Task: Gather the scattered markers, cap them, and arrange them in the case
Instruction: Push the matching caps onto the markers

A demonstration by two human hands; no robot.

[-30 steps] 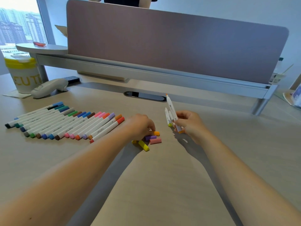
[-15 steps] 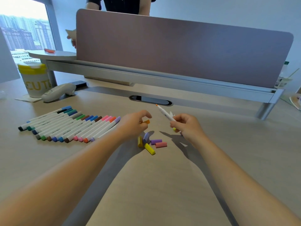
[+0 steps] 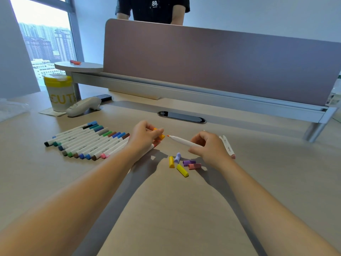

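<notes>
1. Head view looks down on the counter (image 3: 166, 209), backed by a mauve divider panel (image 3: 221, 61).
2. Capped markers (image 3: 86, 143) lie in a row at left.
3. Right hand (image 3: 210, 148) clutches an uncapped white marker (image 3: 181, 140), its orange tip pointing left; more markers (image 3: 227, 146) stick out behind that grip.
4. Left hand (image 3: 144, 138) pinches an orange cap (image 3: 160, 135) just beside the tip.
5. Loose caps (image 3: 181, 163), yellow, purple and pink, lie on the counter between the hands.
</notes>
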